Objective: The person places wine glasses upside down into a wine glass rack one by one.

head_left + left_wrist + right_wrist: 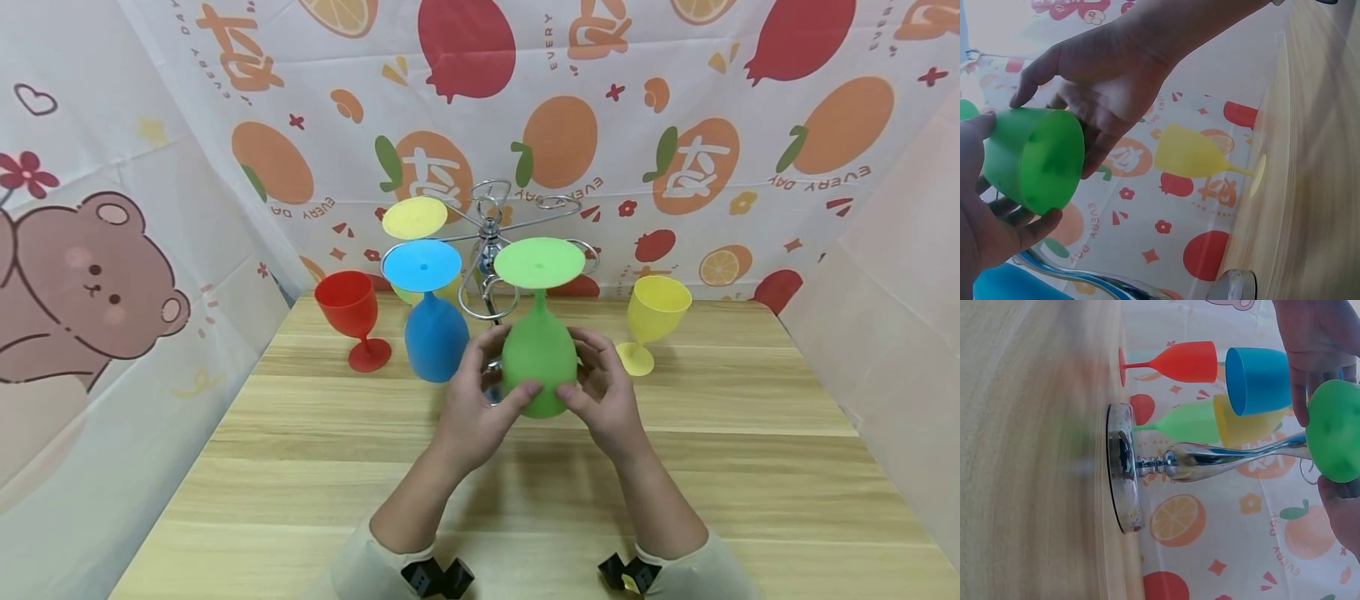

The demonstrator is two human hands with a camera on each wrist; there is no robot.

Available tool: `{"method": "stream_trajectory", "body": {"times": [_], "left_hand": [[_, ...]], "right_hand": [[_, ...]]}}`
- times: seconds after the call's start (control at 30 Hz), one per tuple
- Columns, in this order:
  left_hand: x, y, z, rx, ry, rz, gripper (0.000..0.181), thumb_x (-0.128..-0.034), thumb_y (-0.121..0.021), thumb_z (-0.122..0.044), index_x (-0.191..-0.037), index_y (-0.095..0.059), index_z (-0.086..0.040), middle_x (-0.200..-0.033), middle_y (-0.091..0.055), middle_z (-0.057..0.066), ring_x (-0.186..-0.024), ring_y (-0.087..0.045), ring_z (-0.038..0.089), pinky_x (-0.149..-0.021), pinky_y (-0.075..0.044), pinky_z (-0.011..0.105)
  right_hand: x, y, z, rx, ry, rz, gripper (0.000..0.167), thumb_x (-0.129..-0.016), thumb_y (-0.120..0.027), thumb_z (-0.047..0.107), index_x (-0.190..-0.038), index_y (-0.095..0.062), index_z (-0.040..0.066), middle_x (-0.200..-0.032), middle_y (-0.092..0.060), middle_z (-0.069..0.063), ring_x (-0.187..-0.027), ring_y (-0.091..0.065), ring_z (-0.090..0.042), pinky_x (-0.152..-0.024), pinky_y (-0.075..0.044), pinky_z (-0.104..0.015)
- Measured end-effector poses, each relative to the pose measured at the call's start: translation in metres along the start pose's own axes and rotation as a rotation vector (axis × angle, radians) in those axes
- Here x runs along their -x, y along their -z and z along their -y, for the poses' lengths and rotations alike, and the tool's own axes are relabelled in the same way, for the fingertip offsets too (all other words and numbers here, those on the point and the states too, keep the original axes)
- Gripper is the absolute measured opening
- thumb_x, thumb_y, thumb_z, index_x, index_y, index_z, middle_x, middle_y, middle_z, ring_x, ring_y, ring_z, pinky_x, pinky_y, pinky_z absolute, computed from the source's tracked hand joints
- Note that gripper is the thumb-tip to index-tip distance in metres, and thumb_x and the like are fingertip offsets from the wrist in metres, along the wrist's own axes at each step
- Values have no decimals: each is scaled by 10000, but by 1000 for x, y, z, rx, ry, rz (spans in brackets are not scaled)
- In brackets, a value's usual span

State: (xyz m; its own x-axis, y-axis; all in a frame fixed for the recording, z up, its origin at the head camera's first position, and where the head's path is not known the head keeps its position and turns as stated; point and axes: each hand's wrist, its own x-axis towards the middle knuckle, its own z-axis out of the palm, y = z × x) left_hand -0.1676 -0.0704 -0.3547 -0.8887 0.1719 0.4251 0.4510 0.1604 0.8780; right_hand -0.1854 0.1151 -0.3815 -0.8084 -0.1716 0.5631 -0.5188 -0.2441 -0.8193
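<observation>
Between your L hand and R hand: green goblet, upside down, gripped w/ both. Blue goblet hangs inverted just L of grip, red goblet upright farther L, yellow goblet upright to R, chrome rack behind.

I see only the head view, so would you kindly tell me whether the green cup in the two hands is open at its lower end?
Observer: Yes, the left wrist view shows the mouth of the held cup open and facing the table.
Operator: Thank you; what does the blue cup largely hide from me?
Observer: The right wrist view shows most of another green cup there, upright.
Operator: And what shape is the foot of the rack, mostly covered here?
Observer: The right wrist view shows a round chrome base flat on the table.
</observation>
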Motion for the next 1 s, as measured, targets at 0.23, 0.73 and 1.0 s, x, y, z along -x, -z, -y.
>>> {"method": "stream_trajectory", "body": {"times": [0.23, 0.73, 1.0], "left_hand": [[-2, -1, 3, -50, -43, -40, 623, -925, -697, -267, -1465, -396, -190, -1329, -453, 65, -1235, -499, 266, -923, -558, 409], [-1, 0, 3, -85, -7, -50, 560, -975, -623, -265, -1487, -403, -211, -1360, -495, 59, -1195, -567, 250, -907, -566, 411], [-3, 4, 4, -122, -22, -49, 624, -956, -652, -280, -1503, -377, -158, -1413, -521, 55, -1252, -554, 249, -956, -541, 427]], "right_hand": [[-1, -1, -1, 17, 21, 6, 648, -785, -592, -61, -1406, -424, 7, -1367, -478, -89, -1228, -472, -232, -1014, -480, -273], [1, 0, -4, 180, 53, -35, 643, -831, -657, -92, -1437, -477, 23, -1319, -467, -100, -1223, -473, -257, -1029, -489, -324], [-1, -3, -8, 213, 90, -49, 615, -832, -718, -52, -1404, -510, 38, -1310, -496, -93, -1232, -502, -257, -1033, -491, -353]]}}
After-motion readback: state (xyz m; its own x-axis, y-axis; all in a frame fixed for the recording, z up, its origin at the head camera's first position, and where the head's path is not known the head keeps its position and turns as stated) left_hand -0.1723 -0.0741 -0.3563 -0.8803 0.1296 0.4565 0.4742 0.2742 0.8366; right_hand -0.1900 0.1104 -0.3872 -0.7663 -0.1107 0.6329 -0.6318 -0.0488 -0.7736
